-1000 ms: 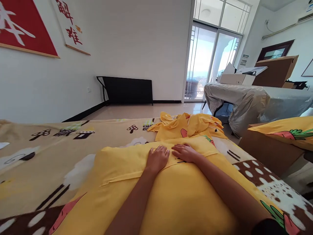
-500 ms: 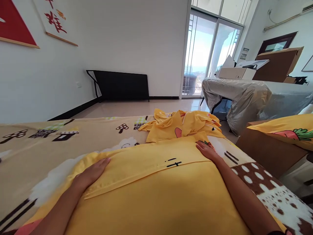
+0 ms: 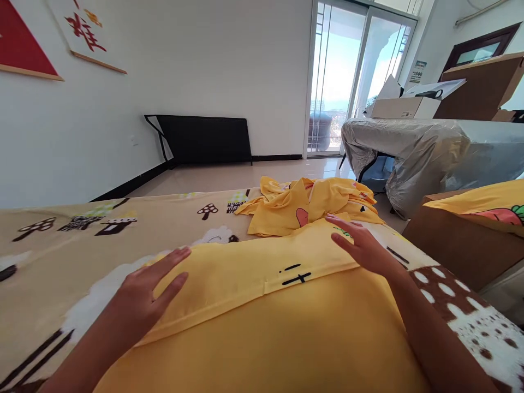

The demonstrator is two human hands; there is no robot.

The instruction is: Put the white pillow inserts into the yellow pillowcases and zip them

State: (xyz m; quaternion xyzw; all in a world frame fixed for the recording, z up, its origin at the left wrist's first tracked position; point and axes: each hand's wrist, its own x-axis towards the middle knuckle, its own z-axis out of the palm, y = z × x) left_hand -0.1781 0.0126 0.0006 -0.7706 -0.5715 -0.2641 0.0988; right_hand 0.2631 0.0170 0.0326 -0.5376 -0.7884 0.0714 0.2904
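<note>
A yellow pillowcase (image 3: 262,327) lies in front of me with a long flap (image 3: 237,273) folded across its far side; it looks filled, like a pillow. Small black marks are printed on the flap. My left hand (image 3: 151,289) is over the left end of the flap, fingers stretched and thumb apart, holding nothing. Over the flap's right end is my right hand (image 3: 362,245), also with spread fingers and nothing in it. Beyond the flap, a crumpled yellow cloth (image 3: 311,204) with printed carrots rests on the patterned blanket (image 3: 164,218).
To the right stands a cardboard box (image 3: 454,240) with a yellow carrot-print cloth (image 3: 491,202) over it. Behind that is a plastic-covered table (image 3: 409,142) carrying boxes (image 3: 403,107). A black folded panel (image 3: 208,139) leans against the far wall, left of a glass door (image 3: 339,82).
Both hands have lifted off the yellow fabric, where they lay flat, and their fingers have spread. The view has shifted slightly.
</note>
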